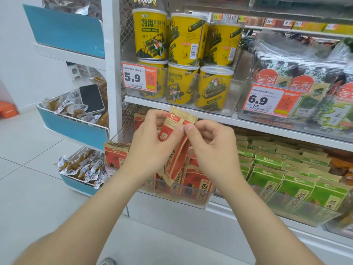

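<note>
While the left hand grips a red packet, the right hand pinches its upper edge. Below sits a clear bin holding more red packets.

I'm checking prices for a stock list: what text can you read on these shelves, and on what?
"5.9": left price tag.
"6.9", with "7.5" below it: right price tag.
"嗨爆": yellow can.
"농형": seaweed packs.
"香": red packets in the bin.
"原": green packets.
Held packet and top-shelf tags: print too small or blurred.
</note>
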The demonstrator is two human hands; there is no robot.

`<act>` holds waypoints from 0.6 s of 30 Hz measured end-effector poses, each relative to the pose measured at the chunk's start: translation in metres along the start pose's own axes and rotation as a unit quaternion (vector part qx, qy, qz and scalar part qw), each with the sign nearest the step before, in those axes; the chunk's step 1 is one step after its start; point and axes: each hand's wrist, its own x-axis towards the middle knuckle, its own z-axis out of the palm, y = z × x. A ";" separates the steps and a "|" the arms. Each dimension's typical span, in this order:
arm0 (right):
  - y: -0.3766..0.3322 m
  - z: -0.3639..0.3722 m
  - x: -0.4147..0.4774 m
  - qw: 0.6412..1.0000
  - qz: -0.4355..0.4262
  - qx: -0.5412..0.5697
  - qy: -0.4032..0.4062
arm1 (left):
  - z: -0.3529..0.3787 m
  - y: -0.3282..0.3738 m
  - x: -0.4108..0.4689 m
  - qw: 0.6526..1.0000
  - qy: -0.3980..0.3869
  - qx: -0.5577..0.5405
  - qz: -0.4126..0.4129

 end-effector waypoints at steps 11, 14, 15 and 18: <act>0.000 0.004 -0.007 0.980 -0.181 -0.044 0.071 | 0.002 0.000 -0.005 0.990 -0.028 0.084 0.112; -0.001 0.006 -0.008 0.975 -0.198 -0.048 0.085 | 0.002 -0.002 -0.005 0.987 -0.048 0.085 0.128; -0.001 0.006 -0.008 0.975 -0.198 -0.049 0.086 | 0.001 -0.003 -0.004 0.987 -0.047 0.082 0.130; 0.000 0.007 -0.007 0.975 -0.200 -0.055 0.079 | 0.000 -0.005 -0.003 0.987 -0.045 0.080 0.129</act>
